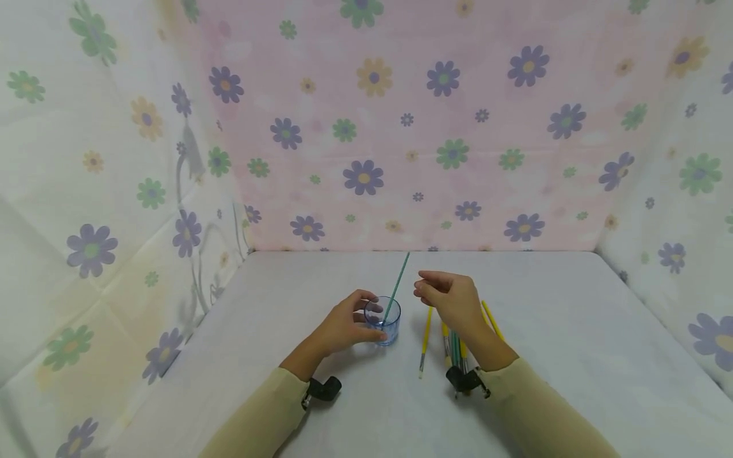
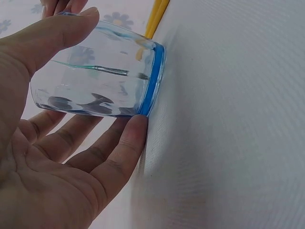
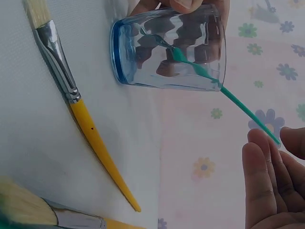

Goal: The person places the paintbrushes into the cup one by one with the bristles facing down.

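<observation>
A clear drinking glass (image 1: 382, 334) with a blue base stands upright on the white table. My left hand (image 1: 349, 324) holds it from the side, with the thumb on the near side and fingers round the far side. Inside the glass leans a thin green paintbrush (image 1: 396, 287), bristles down at the bottom, its handle sticking out past the rim. My right hand (image 1: 449, 299) hovers just right of that handle, thumb and fingers loosely bent with nothing between them. In the right wrist view, the handle's end overlaps the gap by the fingertips (image 3: 257, 148).
Under my right forearm lies a bunch of paintbrushes (image 1: 455, 346) with yellow and green handles. One yellow flat paintbrush (image 1: 426, 340) lies apart, between the bunch and the glass. A flower-print cloth (image 1: 366, 127) surrounds the table at the back and sides.
</observation>
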### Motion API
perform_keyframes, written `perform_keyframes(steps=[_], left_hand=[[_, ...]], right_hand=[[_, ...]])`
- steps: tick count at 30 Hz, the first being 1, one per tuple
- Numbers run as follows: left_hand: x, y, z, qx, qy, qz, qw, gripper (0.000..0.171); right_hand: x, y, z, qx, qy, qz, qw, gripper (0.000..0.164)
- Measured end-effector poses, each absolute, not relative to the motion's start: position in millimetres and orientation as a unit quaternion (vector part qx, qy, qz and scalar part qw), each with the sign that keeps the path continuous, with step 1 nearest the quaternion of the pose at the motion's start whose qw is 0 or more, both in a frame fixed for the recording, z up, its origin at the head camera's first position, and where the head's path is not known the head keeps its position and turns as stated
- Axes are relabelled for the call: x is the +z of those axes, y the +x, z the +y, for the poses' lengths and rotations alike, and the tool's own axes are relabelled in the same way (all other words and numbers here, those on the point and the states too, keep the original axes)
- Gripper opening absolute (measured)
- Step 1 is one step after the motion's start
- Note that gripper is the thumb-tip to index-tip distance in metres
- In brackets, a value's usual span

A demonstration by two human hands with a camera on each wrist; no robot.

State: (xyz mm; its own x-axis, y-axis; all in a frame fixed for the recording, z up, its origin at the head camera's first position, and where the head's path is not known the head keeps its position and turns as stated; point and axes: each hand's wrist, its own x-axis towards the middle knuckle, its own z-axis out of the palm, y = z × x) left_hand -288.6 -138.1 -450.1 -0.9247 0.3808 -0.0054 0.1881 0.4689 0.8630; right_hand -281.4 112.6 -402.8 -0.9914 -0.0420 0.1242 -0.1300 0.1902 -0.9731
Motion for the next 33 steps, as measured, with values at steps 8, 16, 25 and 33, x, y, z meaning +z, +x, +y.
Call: perform_keyframes(steps=[8, 16, 25, 33], left_hand=[[-449.9, -288.9, -138.2, 0.487, 0.166, 0.852, 0.099, 0.077], [-450.0, -289.0, -138.7, 0.487, 0.167, 0.852, 0.097, 0.078], [-449.5, -286.9, -139.5, 0.497, 0.169, 0.845, 0.105, 0.082], [-447.9, -285.9, -138.7, 0.488, 0.169, 0.851, 0.098, 0.081]], right_hand=[[-395.8, -278.3, 117.3, 0.638, 0.061, -0.766, 0.038, 0.032], [-388.9, -274.5, 123.6, 0.622, 0.070, -0.778, 0.055, 0.027], [-386.2, -274.3, 135.5, 0.597, 0.077, -0.796, 0.063, 0.027], [-379.2, -271.9, 151.3, 0.488, 0.066, -0.866, 0.086, 0.028]])
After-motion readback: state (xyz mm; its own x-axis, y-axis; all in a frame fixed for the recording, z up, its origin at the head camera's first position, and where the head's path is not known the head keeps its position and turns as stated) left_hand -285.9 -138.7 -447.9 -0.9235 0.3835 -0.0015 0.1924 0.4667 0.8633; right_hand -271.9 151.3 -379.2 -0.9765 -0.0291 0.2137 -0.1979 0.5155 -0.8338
